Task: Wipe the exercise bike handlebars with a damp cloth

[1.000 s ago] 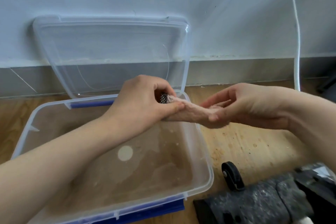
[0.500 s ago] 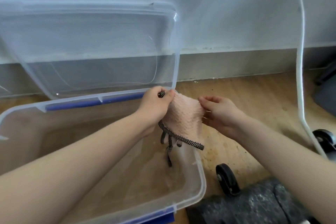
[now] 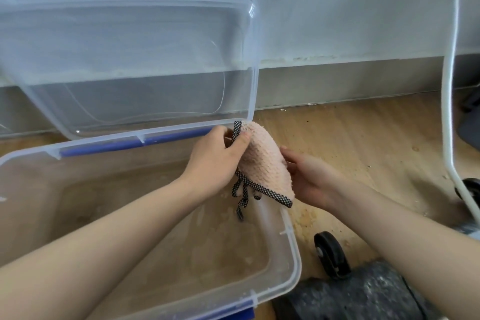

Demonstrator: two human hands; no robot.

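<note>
Evidently, cloth hangs from left grip.

Bare forearms reach forward; the left hand pinches the cloth between thumb and fingers, the right hand touches its side, fingertips hidden.

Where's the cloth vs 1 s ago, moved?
Yes. It was stretched rightward past the bin rim over the floor; now the cloth hangs from the left hand above that rim, its far end drawn back leftward and down.
</note>
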